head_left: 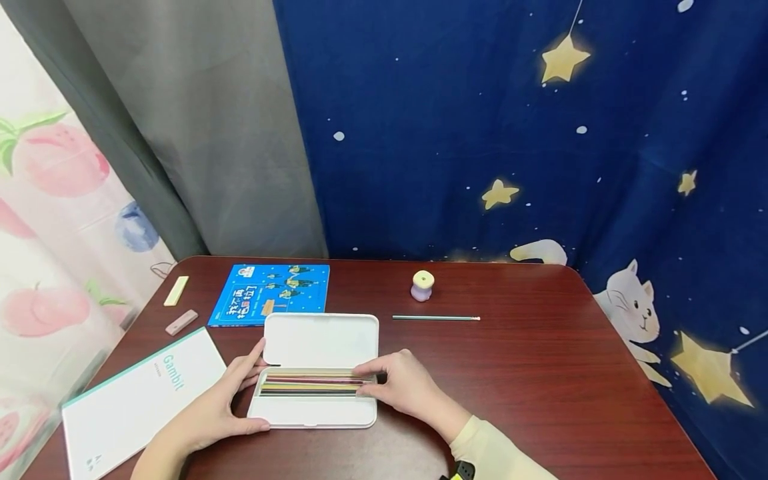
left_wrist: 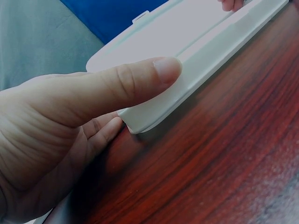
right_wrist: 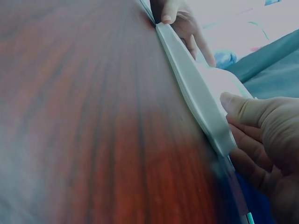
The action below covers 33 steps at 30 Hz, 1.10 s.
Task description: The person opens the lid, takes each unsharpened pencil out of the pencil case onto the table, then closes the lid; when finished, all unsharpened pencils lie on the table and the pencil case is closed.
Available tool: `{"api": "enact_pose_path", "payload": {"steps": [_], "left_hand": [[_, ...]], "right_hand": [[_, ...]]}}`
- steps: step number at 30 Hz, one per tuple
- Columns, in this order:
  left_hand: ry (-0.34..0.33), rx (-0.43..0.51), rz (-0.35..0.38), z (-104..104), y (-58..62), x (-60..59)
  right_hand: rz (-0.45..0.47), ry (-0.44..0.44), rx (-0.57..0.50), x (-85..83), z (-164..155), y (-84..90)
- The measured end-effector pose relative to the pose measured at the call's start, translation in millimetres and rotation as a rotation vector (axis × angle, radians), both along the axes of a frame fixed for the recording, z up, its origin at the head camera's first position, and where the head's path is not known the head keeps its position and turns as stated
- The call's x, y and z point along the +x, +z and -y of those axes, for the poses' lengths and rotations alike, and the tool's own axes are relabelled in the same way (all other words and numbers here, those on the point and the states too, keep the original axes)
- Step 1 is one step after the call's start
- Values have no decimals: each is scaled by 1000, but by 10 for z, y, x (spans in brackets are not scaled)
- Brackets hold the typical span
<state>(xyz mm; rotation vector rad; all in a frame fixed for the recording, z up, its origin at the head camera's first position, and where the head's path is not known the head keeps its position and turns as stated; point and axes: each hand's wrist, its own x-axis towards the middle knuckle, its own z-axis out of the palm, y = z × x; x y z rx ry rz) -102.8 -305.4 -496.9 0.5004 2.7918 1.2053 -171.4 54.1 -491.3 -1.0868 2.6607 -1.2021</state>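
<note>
A white pencil case (head_left: 318, 415) lies on the table with its lid (head_left: 321, 340) raised toward the back. Several coloured pencils (head_left: 309, 385) lie side by side in it. At the case's left end my left hand (head_left: 225, 400) holds on, thumb along the front wall and fingers round the end. My right hand (head_left: 408, 387) is at the right end, thumb and index finger reaching over the pencil ends. In the right wrist view, its other fingers (right_wrist: 250, 144) are bent beside the end wall; whether they grip a pencil is hidden.
Behind the case lie a blue picture book (head_left: 270, 293), a green pencil (head_left: 436, 318) and a small yellow-and-purple sharpener-like item (head_left: 423, 287). At left are a white notebook (head_left: 144, 400), a pinkish eraser (head_left: 181, 323) and a pale yellow bar (head_left: 176, 291). Curtains (head_left: 432, 133) hang beyond the table edge.
</note>
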Motion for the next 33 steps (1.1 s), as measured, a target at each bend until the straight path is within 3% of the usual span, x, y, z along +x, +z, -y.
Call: {"api": "enact_pose_path", "payload": {"steps": [14, 33], "left_hand": [[3, -13, 4, -2, -40, -9], [-11, 19, -15, -1, -13, -3]], "right_hand": [[-216, -16, 161, 66, 54, -25], [-163, 10, 90, 66, 104, -75]]}}
